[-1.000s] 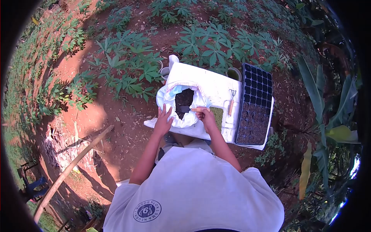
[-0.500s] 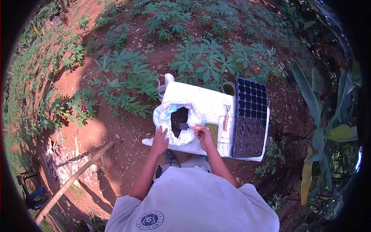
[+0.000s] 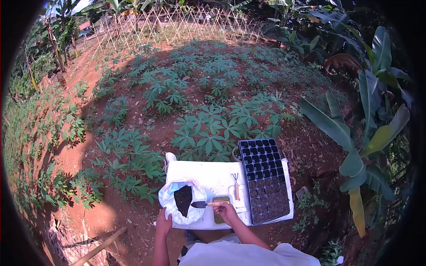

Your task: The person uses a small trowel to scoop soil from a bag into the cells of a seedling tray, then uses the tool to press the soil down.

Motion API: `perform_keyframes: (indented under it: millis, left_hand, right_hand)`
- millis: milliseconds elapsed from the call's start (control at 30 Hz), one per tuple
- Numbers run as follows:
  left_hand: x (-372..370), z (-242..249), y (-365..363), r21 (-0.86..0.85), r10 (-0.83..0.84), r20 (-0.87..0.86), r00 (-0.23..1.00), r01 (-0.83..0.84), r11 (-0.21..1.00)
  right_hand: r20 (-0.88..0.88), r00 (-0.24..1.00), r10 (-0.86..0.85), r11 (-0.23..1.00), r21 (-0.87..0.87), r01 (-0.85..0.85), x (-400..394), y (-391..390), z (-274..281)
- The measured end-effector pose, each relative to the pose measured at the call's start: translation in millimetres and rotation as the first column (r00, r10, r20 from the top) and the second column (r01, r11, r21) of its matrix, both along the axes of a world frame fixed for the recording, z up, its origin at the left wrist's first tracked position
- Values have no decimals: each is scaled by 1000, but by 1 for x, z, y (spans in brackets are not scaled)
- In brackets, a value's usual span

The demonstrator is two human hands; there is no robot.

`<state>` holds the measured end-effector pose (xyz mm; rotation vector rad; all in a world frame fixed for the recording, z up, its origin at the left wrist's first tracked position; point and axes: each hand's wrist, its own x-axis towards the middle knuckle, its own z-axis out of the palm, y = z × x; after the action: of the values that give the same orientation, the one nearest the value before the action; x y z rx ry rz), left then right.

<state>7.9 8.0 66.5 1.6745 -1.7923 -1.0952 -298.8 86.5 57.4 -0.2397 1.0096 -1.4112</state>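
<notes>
My right hand [image 3: 228, 213] is closed round the wooden handle of a small trowel [image 3: 199, 205]. The trowel's dark blade points left, over the right rim of an open white bag [image 3: 202, 217]. Dark soil [image 3: 183, 200] shows inside the bag's mouth. At the bag's lower left side, my left hand [image 3: 164, 221] grips the outside, its fingers partly hidden. Just beside my right hand lies a shallow rectangular container with a greenish surface [image 3: 220, 219]. A small hand fork [image 3: 236, 188] with a wooden handle rests farther right.
A black seedling tray [image 3: 246, 162] lies on the right of the white table [image 3: 213, 170], its nearer cells filled with soil. Leafy plants [image 3: 211, 137] grow beyond the table. Banana leaves [image 3: 328, 122] stand at right, a wooden pole [image 3: 100, 248] at lower left, and a stick trellis [image 3: 177, 26] far back.
My view has tilted up, showing more of the field and the trellis. My left hand has shifted to the bag's outer left side. The trowel has drawn right from over the soil to the rim.
</notes>
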Motion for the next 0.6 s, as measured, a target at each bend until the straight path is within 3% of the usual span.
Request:
perform_keyframes:
  millis: [200,333,600]
  left_hand:
    - [-62,35,15,-147,32,-49,998,-39,988]
    - [-117,40,29,-186,-72,-136,988,46,981]
    - [-217,51,49,-210,-215,-64,974,198,958]
  right_hand:
    - [12,1000,-21,999,-35,22,-46,20,6]
    - [56,997,-60,995,-74,64,-87,36,7]
    - [67,989,-134,990,-43,137,-168,83,4]
